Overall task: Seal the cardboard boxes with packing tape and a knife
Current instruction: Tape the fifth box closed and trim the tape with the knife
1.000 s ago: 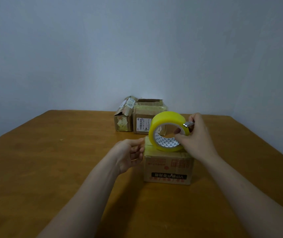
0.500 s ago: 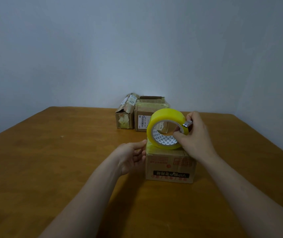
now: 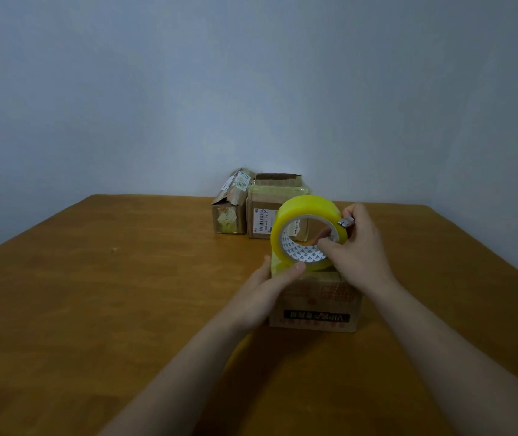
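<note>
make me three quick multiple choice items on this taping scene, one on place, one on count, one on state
1. Where is the yellow tape roll?
A. above the near cardboard box
B. flat on the table
C. by the wall

2. How many cardboard boxes show?
A. one
B. three
C. five

3. The left hand is:
A. flat on the table
B. touching the tape at the box's top edge
C. out of view

Key: 1 A, the right hand holds it over that box; 2 B, two stand behind; 3 B, its thumb meets the tape.
</note>
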